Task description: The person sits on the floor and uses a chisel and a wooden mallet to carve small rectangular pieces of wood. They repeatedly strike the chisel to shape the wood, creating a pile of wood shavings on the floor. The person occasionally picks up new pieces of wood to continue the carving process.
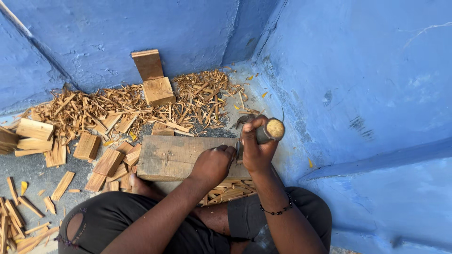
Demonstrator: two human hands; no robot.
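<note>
The right hand (258, 149) is wrapped tight around a stout wooden handle (270, 130), whose cut round end faces up toward the camera, so the tool's long axis runs steeply down from that end toward the plank (174, 157). Only a short dark sliver of metal shows below the fist, just at the plank's right end; it is probably a blade, though the view is too poor to be sure. The left hand (213, 164) sits just beside the right, to its left, fingers curled shut and pressing on the plank's top face, apparently pinching a small piece of wood that the knuckles hide. So the work lies directly under both hands, with the tool coming at it from the right and above, and the left hand the closer of the two to the plank surface.

The plank lies flat with its long axis left to right across the person's lap (one bare foot (139, 184) tucked under its near edge). Thin split sticks (230, 190) are heaped below the hands, and wood chips (117, 108) and short blocks (158, 90) litter the floor against the blue wall (367, 70)
</note>
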